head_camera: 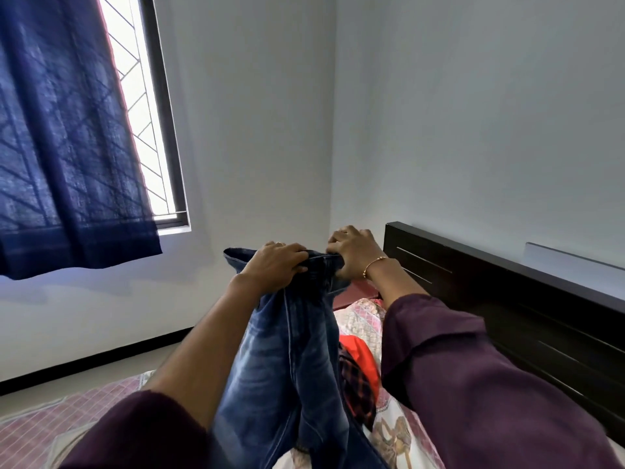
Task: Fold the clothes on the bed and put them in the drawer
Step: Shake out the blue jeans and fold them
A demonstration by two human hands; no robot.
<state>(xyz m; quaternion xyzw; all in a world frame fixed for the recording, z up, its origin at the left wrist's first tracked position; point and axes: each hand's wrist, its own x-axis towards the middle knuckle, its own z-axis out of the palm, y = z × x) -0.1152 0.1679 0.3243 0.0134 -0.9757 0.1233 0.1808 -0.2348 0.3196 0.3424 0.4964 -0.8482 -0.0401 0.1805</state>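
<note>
Both hands grip the waistband of blue jeans (287, 350) held up over the bed (406, 431) — left hand (274, 265) and right hand (351, 252) clamped close together. Best spread the grip wider, legs aligned, before folding.

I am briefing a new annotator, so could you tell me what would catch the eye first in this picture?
The blue jeans held up at centre, the left hand and right hand both gripping the top edge. Then the dark blue curtain over the bright window at upper left, and the orange garment on the bed behind.
</note>
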